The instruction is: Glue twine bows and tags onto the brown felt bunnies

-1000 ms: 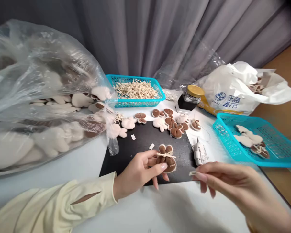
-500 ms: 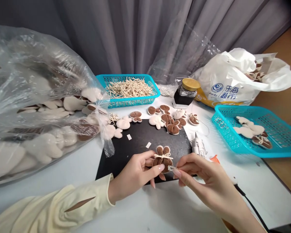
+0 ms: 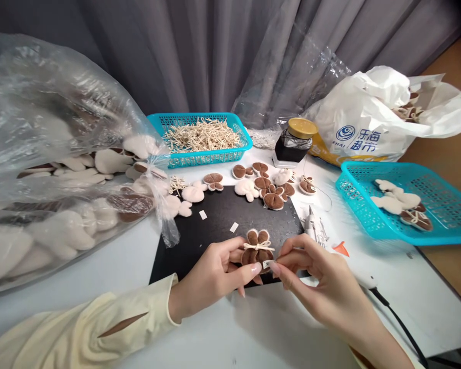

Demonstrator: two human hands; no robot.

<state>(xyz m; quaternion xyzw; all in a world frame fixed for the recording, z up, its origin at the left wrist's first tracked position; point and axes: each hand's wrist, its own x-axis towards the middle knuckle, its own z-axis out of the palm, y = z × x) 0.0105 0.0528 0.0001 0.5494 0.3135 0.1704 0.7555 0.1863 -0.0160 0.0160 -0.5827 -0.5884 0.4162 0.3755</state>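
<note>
My left hand [image 3: 222,269] holds a brown plush bunny-shaped piece [image 3: 258,240] by its side, thumb across its lower part. A cream cord bow [image 3: 258,247] crosses the piece below its two ears. Between the fingertips of my right hand [image 3: 311,271] is a small white label [image 3: 267,264] with dark print, held against the lower right of the plush. Beneath both hands lies a black mat [image 3: 215,230]. Two blank white slips, one nearer [image 3: 234,227] and one farther [image 3: 203,214], rest on it.
Several brown and white plush pieces [image 3: 273,197] lie behind the mat. A teal basket [image 3: 161,157] holds cream bows; another [image 3: 368,225] holds plush pieces. A clear bag [image 3: 61,205] bulges at left. A white glue gun [image 3: 314,225] with a cable [image 3: 399,323] lies right, near a jar [image 3: 294,143].
My right hand has brought the label slightly left, closer against the plush piece. My left hand keeps its hold. The whole view has shifted a little.
</note>
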